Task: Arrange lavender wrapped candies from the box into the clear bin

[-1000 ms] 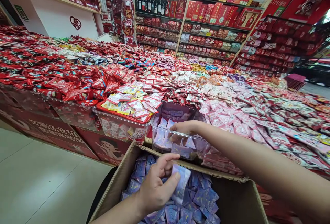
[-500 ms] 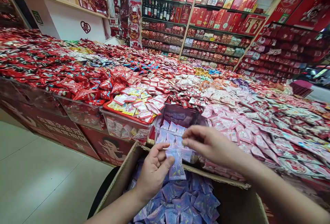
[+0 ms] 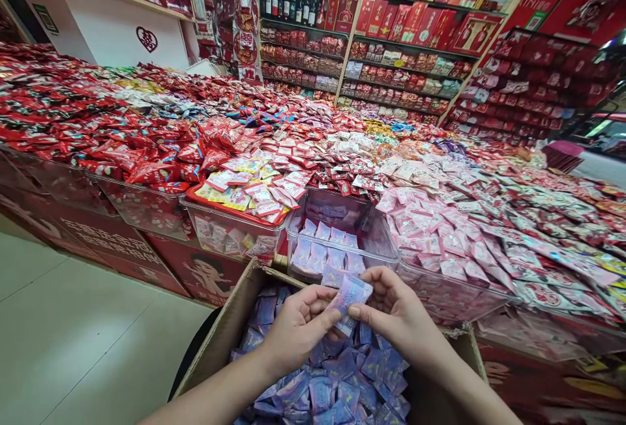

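A small purple-blue wrapped candy packet (image 3: 353, 296) is pinched between both my hands above an open cardboard box. My left hand (image 3: 300, 326) grips its lower left side between thumb and fingers. On the right edge, the thumb and fingers of my right hand (image 3: 401, 313) close on the same packet. Below lie many loose purple packets (image 3: 337, 382) in the cardboard box (image 3: 215, 340). Just beyond my hands is a clear plastic bin (image 3: 379, 252), where similar packets (image 3: 317, 257) stand in neat rows at the front.
A bin of yellow and pink packets with a red rim (image 3: 239, 213) adjoins on the left. Pink packets (image 3: 440, 236) heap up on the right. Red packets (image 3: 156, 164) fill bins farther left. Shelves with bottles (image 3: 293, 4) and red boxes stand behind.
My right hand has come back from over the clear bin to the packet and now holds it together with my left hand. The packet has tilted to the right.
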A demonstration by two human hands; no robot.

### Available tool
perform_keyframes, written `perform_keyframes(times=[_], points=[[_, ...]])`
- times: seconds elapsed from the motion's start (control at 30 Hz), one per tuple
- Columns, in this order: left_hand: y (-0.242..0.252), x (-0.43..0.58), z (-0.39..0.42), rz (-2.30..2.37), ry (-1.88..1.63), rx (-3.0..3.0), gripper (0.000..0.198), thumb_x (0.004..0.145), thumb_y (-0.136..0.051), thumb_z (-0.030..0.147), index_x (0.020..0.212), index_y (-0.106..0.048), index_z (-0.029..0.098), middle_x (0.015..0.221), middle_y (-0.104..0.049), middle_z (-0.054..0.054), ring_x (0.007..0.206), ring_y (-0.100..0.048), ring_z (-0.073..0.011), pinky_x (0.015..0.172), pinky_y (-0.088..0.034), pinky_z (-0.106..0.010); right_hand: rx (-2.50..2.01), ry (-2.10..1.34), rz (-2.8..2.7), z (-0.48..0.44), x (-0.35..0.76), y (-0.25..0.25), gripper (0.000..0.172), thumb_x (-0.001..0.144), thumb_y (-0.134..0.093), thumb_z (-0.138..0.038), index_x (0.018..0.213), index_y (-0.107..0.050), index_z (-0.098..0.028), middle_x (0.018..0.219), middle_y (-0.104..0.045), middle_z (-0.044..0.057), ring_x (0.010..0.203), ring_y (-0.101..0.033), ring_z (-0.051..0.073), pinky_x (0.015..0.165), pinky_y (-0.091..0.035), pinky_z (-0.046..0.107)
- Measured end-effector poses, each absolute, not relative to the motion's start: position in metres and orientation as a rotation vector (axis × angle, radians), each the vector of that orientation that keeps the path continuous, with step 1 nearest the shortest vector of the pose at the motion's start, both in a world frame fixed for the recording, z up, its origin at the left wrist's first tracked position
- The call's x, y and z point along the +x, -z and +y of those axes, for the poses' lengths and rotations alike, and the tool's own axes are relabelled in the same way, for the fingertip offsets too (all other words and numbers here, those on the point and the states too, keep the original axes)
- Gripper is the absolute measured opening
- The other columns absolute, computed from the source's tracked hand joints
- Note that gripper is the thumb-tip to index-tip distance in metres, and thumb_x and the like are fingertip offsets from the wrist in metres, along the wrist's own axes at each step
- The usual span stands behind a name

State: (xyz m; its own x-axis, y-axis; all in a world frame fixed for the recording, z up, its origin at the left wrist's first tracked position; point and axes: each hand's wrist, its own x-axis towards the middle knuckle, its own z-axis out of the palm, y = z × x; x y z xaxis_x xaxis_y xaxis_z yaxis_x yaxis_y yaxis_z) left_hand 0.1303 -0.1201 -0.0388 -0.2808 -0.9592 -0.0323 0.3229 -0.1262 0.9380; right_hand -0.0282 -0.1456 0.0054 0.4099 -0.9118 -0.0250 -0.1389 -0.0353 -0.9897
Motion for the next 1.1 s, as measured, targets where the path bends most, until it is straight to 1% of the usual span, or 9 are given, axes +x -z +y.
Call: perform_keyframes(times=[0.1,0.2,0.37,0.47,0.6,0.7,0.83,0.97,1.1], points=[[0.037,0.131,-0.120,-1.045,1.713,0.864,0.027,0.077,-0.055,0.037,0.091,-0.055,0.014,0.074,-0.062,-0.003,0.059,-0.061,-0.0135,0.055,-0.046,-0.023,-1.624,0.934,1.052,-0.142,-0.033,-0.003,0.022,0.069,-0.062,-0.024,0.073,-0.040,-0.021,0.070,-0.051,-0.002,0.065,-0.051,0.012,0.058,-0.041,0.023],[0.035,0.132,-0.119,-0.854,1.894,0.786,0.032,0.080,-0.048,0.043,0.099,-0.051,0.017,0.082,-0.063,-0.005,0.066,-0.063,-0.0164,0.056,-0.045,-0.024,-1.859,1.020,1.025,-0.138,-0.038,0.002,0.012,0.074,-0.053,-0.015,0.071,-0.043,-0.021,0.081,-0.055,0.002,0.078,-0.054,0.015,0.069,-0.042,0.026],[0.031,0.135,-0.120,-0.800,1.720,0.788,0.028,0.070,-0.065,0.023,0.094,-0.054,0.015,0.082,-0.060,-0.002,0.070,-0.057,-0.0109,0.064,-0.046,-0.023,-1.915,1.038,1.037,-0.129,-0.038,0.013,0.009,0.077,-0.047,-0.014,0.081,-0.051,-0.021,0.102,-0.055,0.007,0.095,-0.051,0.018,0.081,-0.040,0.031],[0.030,0.134,-0.122,-0.856,1.586,0.865,0.026,0.066,-0.068,0.018,0.088,-0.056,0.013,0.080,-0.059,-0.001,0.067,-0.054,-0.0093,0.064,-0.047,-0.023,-1.504,1.131,1.125,-0.123,-0.035,0.017,0.018,0.082,-0.045,-0.027,0.099,-0.048,-0.022,0.100,-0.056,0.008,0.082,-0.055,0.016,0.071,-0.046,0.030],[0.031,0.133,-0.123,-0.863,1.547,0.862,0.028,0.066,-0.067,0.017,0.089,-0.052,0.014,0.080,-0.060,-0.001,0.069,-0.055,-0.0100,0.063,-0.047,-0.023,-1.185,1.059,1.086,-0.119,-0.028,0.021,0.031,0.075,-0.054,-0.039,0.098,-0.047,-0.021,0.087,-0.059,0.005,0.066,-0.055,0.015,0.057,-0.048,0.028],[0.031,0.132,-0.121,-0.868,1.567,0.803,0.033,0.067,-0.066,0.013,0.095,-0.046,0.017,0.083,-0.060,0.000,0.072,-0.055,-0.0093,0.064,-0.046,-0.021,-1.350,0.952,1.131,-0.115,-0.023,0.025,0.024,0.070,-0.060,-0.038,0.083,-0.053,-0.019,0.070,-0.057,0.001,0.063,-0.053,0.015,0.057,-0.046,0.026],[0.034,0.130,-0.116,-0.936,1.581,0.760,0.032,0.067,-0.064,0.011,0.092,-0.045,0.018,0.080,-0.057,0.002,0.070,-0.054,-0.0066,0.064,-0.042,-0.017,-1.630,0.872,1.223,-0.111,-0.030,0.013,0.021,0.074,-0.054,-0.039,0.082,-0.056,-0.020,0.075,-0.060,0.004,0.068,-0.055,0.017,0.059,-0.045,0.027],[0.040,0.125,-0.109,-1.072,1.674,0.796,0.026,0.073,-0.057,0.023,0.096,-0.044,0.017,0.076,-0.055,-0.001,0.063,-0.054,-0.0098,0.058,-0.041,-0.022,-1.953,0.914,1.296,-0.131,-0.048,-0.035,0.017,0.075,-0.054,-0.035,0.084,-0.056,-0.021,0.076,-0.061,0.005,0.068,-0.056,0.017,0.059,-0.044,0.027],[0.044,0.121,-0.103,-1.353,1.603,1.008,0.015,0.071,-0.053,0.018,0.085,-0.052,0.013,0.065,-0.051,0.001,0.059,-0.047,-0.0099,0.058,-0.039,-0.022,-2.281,0.771,1.452,-0.190,-0.039,-0.079,0.013,0.072,-0.055,-0.033,0.076,-0.055,-0.020,0.067,-0.059,0.002,0.060,-0.053,0.015,0.054,-0.039,0.026]])
